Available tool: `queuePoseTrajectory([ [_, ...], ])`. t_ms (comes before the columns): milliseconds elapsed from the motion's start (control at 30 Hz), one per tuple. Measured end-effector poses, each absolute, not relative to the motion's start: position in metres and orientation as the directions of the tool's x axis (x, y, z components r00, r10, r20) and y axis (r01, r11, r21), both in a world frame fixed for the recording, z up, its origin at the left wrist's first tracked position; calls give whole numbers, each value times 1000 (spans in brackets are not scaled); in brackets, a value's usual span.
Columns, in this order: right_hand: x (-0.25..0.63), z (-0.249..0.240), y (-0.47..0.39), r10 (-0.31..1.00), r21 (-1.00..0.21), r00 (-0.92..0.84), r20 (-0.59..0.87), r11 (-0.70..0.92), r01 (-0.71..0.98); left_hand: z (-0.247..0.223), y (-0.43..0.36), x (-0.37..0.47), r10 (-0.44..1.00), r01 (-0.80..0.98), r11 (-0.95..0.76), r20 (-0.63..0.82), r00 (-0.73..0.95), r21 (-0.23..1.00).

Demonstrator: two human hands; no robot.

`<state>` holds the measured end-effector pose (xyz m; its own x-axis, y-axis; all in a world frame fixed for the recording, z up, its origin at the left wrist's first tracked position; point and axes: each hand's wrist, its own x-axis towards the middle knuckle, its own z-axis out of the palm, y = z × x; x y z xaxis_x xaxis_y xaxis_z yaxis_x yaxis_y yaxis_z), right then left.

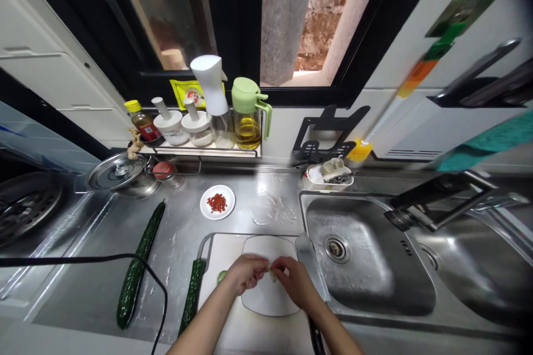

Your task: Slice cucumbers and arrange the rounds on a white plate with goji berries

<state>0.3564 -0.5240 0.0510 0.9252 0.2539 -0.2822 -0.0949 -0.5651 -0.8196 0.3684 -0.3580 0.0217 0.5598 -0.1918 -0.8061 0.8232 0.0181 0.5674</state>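
My left hand (pixel 250 273) and my right hand (pixel 293 280) meet over a white squarish plate (pixel 268 302). Between their fingertips is a small, thin, pale-green piece (pixel 272 274), too small to name for certain. Both hands are closed in a pinch on it. Under the plate lies a white cutting board (pixel 237 338). A bit of green (pixel 221 276) shows beside my left wrist. At the board's left edge is a dark green cucumber (pixel 192 294). A knife (pixel 310 260) rests along the right side of the board, its black handle partly behind my right forearm.
Another long cucumber (pixel 140 266) lies further left, near a black cord (pixel 160 283). Behind the board stands a small white plate of red bits (pixel 217 202). A sink (pixel 366 255) is at the right, a lidded pot (pixel 120 175) at the left. Bottles and jars line a rack (pixel 208 151).
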Motion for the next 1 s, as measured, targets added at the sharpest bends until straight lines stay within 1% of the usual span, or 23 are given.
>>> queuePoseTrajectory([
  [133,361,29,-526,171,-806,926,-337,-561,-190,15,-361,377,-99,743,-57,-744,661,667],
  [267,368,8,-525,78,-762,917,-391,-586,-275,13,-365,388,-17,608,-188,-621,784,772],
  [433,377,2,-520,-29,-688,921,-389,-656,-311,17,-368,398,3,415,-368,-445,895,832],
  [500,381,3,-518,-54,-661,928,-370,-686,-303,18,-369,399,-19,299,-490,-353,936,819],
  [600,384,5,-515,-66,-626,937,-343,-728,-280,15,-372,400,-68,147,-660,-253,965,737],
  [667,384,5,-513,-68,-603,942,-329,-752,-265,12,-374,399,-69,127,-709,-247,967,694],
  [800,383,5,-510,-56,-569,955,-292,-792,-221,7,-377,396,-36,143,-761,-262,964,632],
  [933,380,3,-508,-39,-549,970,-241,-818,-169,5,-378,394,-11,161,-782,-272,962,602],
  [1000,379,1,-508,-42,-539,976,-212,-829,-152,3,-378,393,-12,146,-791,-254,967,595],
])
